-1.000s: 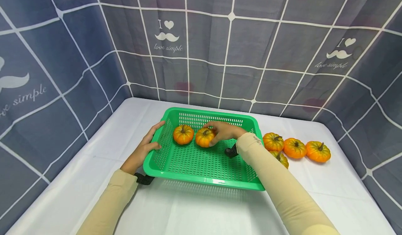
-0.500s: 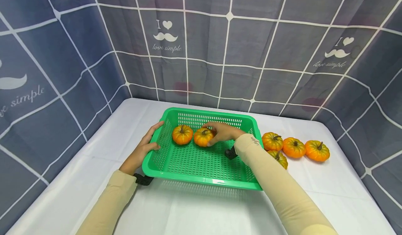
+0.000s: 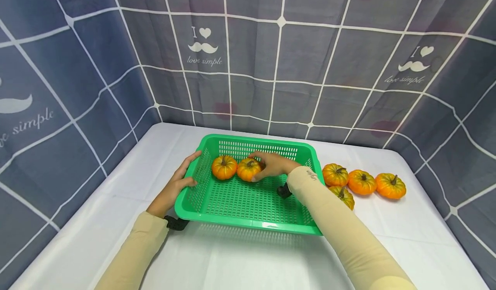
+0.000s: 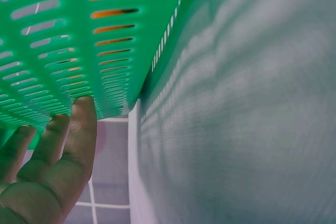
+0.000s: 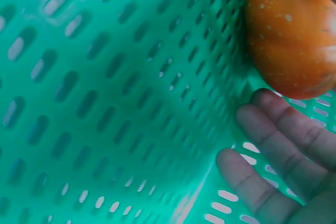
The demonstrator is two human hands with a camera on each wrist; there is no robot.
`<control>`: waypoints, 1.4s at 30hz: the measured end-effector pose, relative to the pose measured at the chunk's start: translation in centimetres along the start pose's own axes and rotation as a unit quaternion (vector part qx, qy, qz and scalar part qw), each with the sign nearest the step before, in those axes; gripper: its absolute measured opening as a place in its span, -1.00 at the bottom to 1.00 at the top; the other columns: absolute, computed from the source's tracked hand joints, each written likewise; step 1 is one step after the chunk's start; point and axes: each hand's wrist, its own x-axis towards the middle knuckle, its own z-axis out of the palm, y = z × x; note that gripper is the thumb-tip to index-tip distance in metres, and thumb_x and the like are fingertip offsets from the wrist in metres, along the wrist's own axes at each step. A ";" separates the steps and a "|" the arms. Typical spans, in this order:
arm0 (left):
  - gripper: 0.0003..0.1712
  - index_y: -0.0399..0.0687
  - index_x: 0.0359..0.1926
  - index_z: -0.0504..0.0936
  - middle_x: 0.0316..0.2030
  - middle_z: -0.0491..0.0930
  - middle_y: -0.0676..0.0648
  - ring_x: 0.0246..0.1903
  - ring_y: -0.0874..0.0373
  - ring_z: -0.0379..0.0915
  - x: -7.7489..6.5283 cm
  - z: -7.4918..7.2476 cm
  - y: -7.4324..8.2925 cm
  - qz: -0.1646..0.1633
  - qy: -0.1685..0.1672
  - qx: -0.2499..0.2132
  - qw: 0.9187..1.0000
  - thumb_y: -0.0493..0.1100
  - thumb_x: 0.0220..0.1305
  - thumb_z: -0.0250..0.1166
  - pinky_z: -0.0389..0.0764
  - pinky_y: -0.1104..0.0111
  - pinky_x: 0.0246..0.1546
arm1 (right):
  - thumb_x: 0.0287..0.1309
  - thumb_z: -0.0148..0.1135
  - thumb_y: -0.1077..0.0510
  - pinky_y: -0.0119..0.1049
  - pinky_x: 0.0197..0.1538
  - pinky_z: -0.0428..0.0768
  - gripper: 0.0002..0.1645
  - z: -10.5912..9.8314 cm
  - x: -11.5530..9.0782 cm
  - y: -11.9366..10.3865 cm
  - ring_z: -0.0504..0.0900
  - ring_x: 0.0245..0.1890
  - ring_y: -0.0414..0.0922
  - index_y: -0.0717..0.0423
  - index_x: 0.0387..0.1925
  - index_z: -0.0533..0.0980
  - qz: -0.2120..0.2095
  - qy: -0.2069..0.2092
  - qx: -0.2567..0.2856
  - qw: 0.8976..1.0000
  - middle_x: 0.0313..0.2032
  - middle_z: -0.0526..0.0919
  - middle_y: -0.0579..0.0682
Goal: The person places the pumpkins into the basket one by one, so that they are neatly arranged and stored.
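Note:
A green plastic basket (image 3: 248, 228) with slotted walls stands on the table. My left hand (image 3: 179, 181) grips its left rim, thumb over the edge and fingers along the outer wall; the left wrist view shows those fingertips (image 4: 84, 109) against the slots. Inside the basket, my right hand (image 3: 273, 165) holds a small orange pumpkin (image 3: 247, 170) from its right side, between thumb and fingers. In the right wrist view, that pumpkin (image 5: 291, 35) is near the slotted wall, with several fingers spread beside it. A second small pumpkin (image 3: 224, 168) sits immediately to its left.
Right of the basket, more pumpkins rest on the white-covered table (image 3: 248, 264): one by the basket's edge (image 3: 335, 175), one in the middle (image 3: 362, 182), one farthest right (image 3: 390, 186), and one partly behind the right sleeve (image 3: 344, 196). A grey checked curtain (image 3: 252, 96) rises behind.
My right hand and its pumpkin have shifted slightly left, narrowing the gap to the second pumpkin. My left hand keeps its grip on the basket. The head view has moved a little.

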 end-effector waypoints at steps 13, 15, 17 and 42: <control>0.11 -0.10 0.77 -0.10 0.71 -0.21 -0.37 0.35 -0.38 0.17 -0.2 0.1 -0.2 -0.005 -0.001 -0.011 1.000 -0.42 0.18 0.00 0.60 0.31 -0.04 | 0.24 0.57 -0.01 0.19 0.37 0.51 0.02 -1.1 -0.9 -0.9 0.56 0.34 0.21 0.07 0.63 0.31 0.023 0.003 -0.016 1.000 0.30 0.61 0.29; 0.10 -0.10 0.77 -0.11 0.70 -0.21 -0.37 0.35 -0.37 0.17 -0.2 0.1 -0.2 -0.004 -0.002 -0.011 1.000 -0.42 0.18 0.00 0.59 0.31 -0.04 | 0.25 0.56 0.04 0.17 0.35 0.53 -0.01 -1.5 -1.3 -1.2 0.58 0.31 0.22 0.12 0.61 0.33 0.018 0.012 -0.023 0.999 0.30 0.60 0.31; 0.11 -0.09 0.77 -0.10 0.70 -0.20 -0.37 0.35 -0.38 0.17 -0.2 0.1 -0.2 -0.004 -0.001 -0.011 1.000 -0.42 0.18 0.00 0.59 0.31 -0.04 | 0.25 0.56 0.07 0.14 0.32 0.57 -0.03 -1.9 -1.6 -1.6 0.62 0.28 0.22 0.16 0.59 0.35 0.014 0.021 -0.026 0.999 0.31 0.59 0.33; 0.11 -0.02 0.78 -0.11 0.71 -0.19 -0.34 0.35 -0.36 0.19 0.0 0.0 -0.1 -0.017 0.001 -0.001 1.000 -0.39 0.20 0.01 0.63 0.28 -0.04 | 0.33 0.48 0.22 0.12 0.28 0.62 -0.24 -4.5 -6.6 -2.3 0.62 0.26 0.35 0.32 0.48 0.44 -0.093 0.076 0.059 0.991 0.30 0.60 0.38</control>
